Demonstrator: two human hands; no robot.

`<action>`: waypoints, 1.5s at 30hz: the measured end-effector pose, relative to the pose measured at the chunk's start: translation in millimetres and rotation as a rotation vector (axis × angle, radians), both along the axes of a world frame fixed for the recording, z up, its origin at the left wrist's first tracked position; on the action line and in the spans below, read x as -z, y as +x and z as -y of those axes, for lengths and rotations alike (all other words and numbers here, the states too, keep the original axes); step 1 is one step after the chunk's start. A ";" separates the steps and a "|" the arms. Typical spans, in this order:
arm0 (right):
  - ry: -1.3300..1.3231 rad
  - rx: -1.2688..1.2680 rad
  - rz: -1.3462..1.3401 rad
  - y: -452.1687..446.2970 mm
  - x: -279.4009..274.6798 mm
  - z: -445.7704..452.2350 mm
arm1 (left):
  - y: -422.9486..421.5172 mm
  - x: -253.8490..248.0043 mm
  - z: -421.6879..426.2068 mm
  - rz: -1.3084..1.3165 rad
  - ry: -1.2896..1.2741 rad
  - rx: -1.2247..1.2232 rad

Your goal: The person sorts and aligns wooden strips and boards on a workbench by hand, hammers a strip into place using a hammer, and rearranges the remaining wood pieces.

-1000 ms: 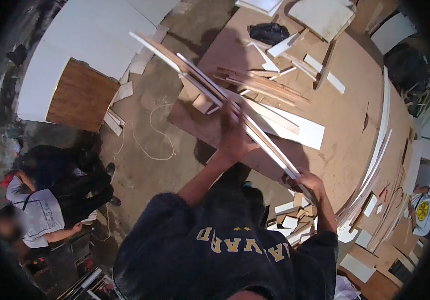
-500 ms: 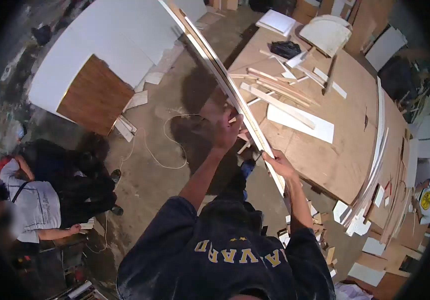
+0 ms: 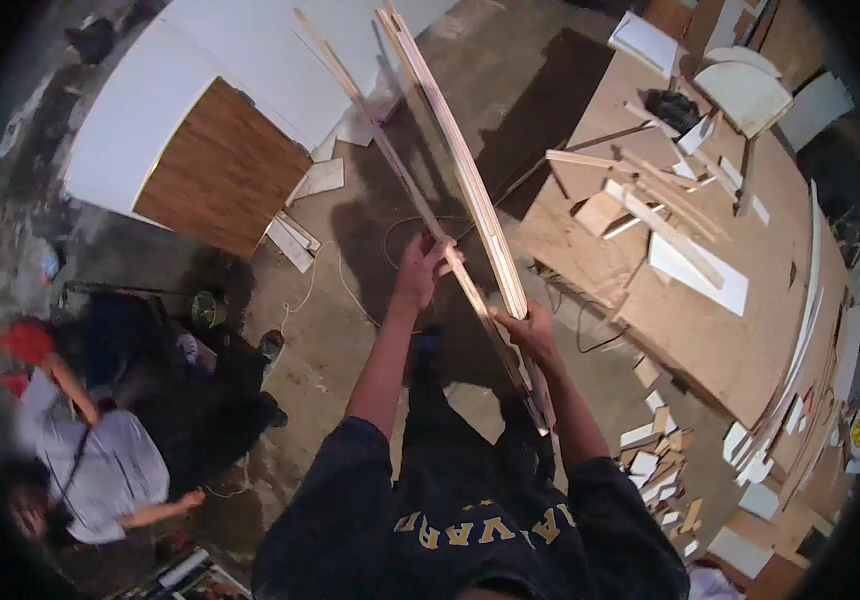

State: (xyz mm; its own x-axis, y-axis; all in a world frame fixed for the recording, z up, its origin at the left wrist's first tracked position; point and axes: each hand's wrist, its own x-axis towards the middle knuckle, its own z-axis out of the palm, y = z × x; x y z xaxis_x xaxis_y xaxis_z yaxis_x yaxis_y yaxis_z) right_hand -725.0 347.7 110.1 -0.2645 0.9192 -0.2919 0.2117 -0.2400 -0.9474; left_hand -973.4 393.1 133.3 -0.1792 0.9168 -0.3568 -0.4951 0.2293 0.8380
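Long thin wood strips are held in front of me, split into two groups that spread apart toward their far ends. My left hand is closed round the left, darker strip, partway along it. Lower and to the right, my right hand grips the thicker bundle of pale strips near its near end, with its thumb on top. The near end of the left strip passes beside my right hand and ends just below it.
A large wooden table at the right bears loose strips, white offcuts and a black bag. Wood scraps lie on the floor below it. A person is at the lower left, near a brown panel.
The held strips, one bundle before, are now parted into two groups. My left hand has moved left and down with one strip. The view has shifted, with the table now farther right.
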 end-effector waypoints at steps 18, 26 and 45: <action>-0.077 0.495 0.678 -129.9 440.8 -108.4 | -225.1 235.2 -141.7 -0.795 -0.090 -0.160; -0.097 0.673 0.814 -117.8 546.7 -171.8 | -191.3 339.5 -155.3 -1.055 0.064 0.053; -0.099 0.345 -0.482 -220.5 215.8 -252.9 | -111.7 223.1 -146.4 -1.140 0.332 0.098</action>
State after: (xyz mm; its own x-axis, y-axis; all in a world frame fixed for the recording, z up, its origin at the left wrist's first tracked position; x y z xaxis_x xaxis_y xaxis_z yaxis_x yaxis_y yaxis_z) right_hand -945.5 600.7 -105.6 -0.0793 0.9500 -0.3020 -0.3425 -0.3105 -0.8867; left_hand -1085.1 539.5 -89.8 -0.1629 0.9619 0.2197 0.5810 -0.0864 0.8093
